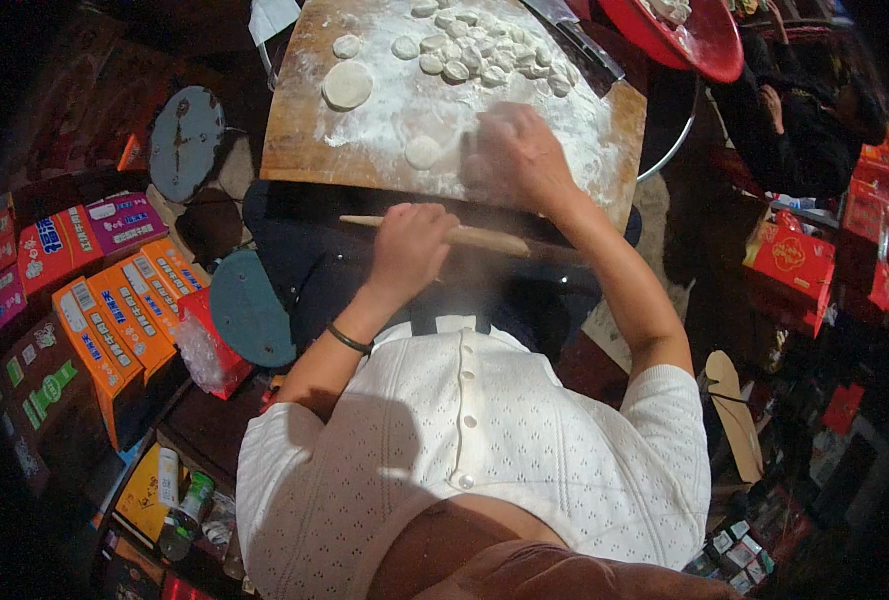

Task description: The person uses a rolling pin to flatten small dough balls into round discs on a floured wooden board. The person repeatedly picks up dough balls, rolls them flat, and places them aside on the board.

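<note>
My left hand (413,244) grips a wooden rolling pin (489,238) just off the near edge of a floured wooden board (294,142). Over the right part of the board is my right hand (523,146), blurred by motion; whether its fingers hold anything cannot be made out. A small round of dough (422,152) lies flat on the flour to its left. Farther left rests a larger, thin dough wrapper (347,85), with a smaller dough disc (347,46) beyond it. Many flattened dough pieces (482,49) cluster at the far side of the board.
A cleaver-like knife (590,49) lies at the board's far right corner, beside a red basin (714,52) holding something pale. Round stools (187,142) and orange cartons (125,322) stand at left. A person in dark clothes (797,127) is at upper right, near a red bag (789,262).
</note>
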Action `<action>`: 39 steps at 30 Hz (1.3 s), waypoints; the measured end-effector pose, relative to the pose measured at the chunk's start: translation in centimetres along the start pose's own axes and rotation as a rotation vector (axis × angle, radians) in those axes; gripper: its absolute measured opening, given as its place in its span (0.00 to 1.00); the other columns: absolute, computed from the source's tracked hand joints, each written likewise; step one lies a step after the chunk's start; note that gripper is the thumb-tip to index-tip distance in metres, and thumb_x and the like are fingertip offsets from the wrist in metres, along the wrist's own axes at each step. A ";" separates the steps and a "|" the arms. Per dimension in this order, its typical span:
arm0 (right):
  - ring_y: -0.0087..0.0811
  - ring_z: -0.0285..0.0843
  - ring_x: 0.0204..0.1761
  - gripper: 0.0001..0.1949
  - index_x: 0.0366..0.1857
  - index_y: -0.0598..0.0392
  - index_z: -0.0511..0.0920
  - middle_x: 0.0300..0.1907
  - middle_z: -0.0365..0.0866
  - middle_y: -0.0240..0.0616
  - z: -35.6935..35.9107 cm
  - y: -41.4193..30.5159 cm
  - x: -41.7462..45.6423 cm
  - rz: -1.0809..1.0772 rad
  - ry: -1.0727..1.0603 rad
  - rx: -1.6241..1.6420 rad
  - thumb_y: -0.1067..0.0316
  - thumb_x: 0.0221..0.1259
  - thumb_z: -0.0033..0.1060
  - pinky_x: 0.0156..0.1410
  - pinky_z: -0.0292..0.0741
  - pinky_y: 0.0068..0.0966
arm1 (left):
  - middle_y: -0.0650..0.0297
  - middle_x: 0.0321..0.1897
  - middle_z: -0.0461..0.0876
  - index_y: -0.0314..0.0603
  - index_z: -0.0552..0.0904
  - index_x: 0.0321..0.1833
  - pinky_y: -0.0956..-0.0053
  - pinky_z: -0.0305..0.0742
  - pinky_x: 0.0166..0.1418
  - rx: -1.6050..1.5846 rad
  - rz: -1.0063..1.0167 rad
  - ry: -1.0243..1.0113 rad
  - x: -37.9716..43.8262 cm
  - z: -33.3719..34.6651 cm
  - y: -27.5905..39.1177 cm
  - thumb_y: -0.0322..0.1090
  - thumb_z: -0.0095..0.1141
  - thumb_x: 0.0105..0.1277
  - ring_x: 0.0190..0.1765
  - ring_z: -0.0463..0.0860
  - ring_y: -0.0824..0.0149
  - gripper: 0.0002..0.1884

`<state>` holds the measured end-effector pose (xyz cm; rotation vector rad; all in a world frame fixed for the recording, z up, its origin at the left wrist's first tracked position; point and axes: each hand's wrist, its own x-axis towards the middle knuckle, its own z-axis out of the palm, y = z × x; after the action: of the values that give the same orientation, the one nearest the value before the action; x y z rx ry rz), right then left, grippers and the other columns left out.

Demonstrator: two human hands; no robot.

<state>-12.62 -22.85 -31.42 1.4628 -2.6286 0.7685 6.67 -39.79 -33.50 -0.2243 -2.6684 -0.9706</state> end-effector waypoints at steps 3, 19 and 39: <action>0.51 0.64 0.80 0.33 0.73 0.50 0.74 0.77 0.68 0.52 1.9 0.1 2.4 -0.251 -0.136 -0.073 0.42 0.70 0.64 0.81 0.65 0.49 | 0.59 0.47 0.82 0.43 0.85 0.51 0.56 0.74 0.60 -0.005 -0.002 -0.035 0.4 -0.2 0.2 0.28 0.69 0.52 0.52 0.82 0.54 0.20; 0.29 0.87 0.50 0.19 0.53 0.59 0.88 0.48 0.92 0.38 1.1 3.5 3.6 0.342 0.033 1.046 0.53 0.79 0.61 0.60 0.82 0.31 | 0.59 0.47 0.81 0.43 0.84 0.52 0.55 0.74 0.61 0.019 0.031 0.001 1.6 -0.7 0.0 0.28 0.70 0.51 0.52 0.82 0.53 0.22; 0.49 0.83 0.50 0.14 0.46 0.48 0.84 0.46 0.80 0.43 1.8 5.0 3.7 0.092 0.025 -0.216 0.65 0.55 0.74 0.50 0.81 0.45 | 0.59 0.47 0.81 0.43 0.85 0.51 0.57 0.73 0.60 0.012 0.041 0.020 0.1 -0.6 0.5 0.28 0.69 0.51 0.51 0.82 0.54 0.21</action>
<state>-18.34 -24.42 -34.06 1.2762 -2.6770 0.4851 6.79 -39.78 -32.71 -0.2646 -2.6399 -0.9388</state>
